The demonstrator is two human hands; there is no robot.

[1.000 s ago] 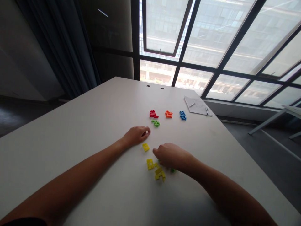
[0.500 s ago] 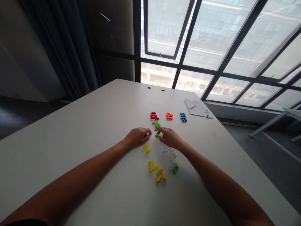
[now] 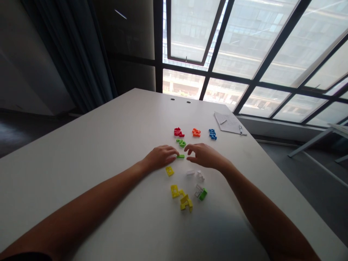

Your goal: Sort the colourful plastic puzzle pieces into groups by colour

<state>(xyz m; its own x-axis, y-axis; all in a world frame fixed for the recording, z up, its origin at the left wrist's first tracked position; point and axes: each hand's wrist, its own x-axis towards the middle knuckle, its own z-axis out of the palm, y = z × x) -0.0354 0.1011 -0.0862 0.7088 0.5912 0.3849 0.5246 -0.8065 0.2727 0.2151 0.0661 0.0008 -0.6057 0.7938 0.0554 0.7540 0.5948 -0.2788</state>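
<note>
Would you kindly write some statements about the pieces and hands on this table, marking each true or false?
1. A small green piece lies between the left hand and the right hand. True.
2. The right hand's grip is closed on a blue piece. False: its fingers are apart, with nothing seen between them.
3. The orange pieces lie between the red pieces and the blue pieces. True.
4. The paper lies left of the red pieces. False: it lies to their right.

Windows (image 3: 244,40): glowed pale between dark frames (image 3: 159,54)
Curtain (image 3: 81,54): hung dark at left
Floor (image 3: 280,156): showed grey
Table (image 3: 108,127): stretched white
</note>
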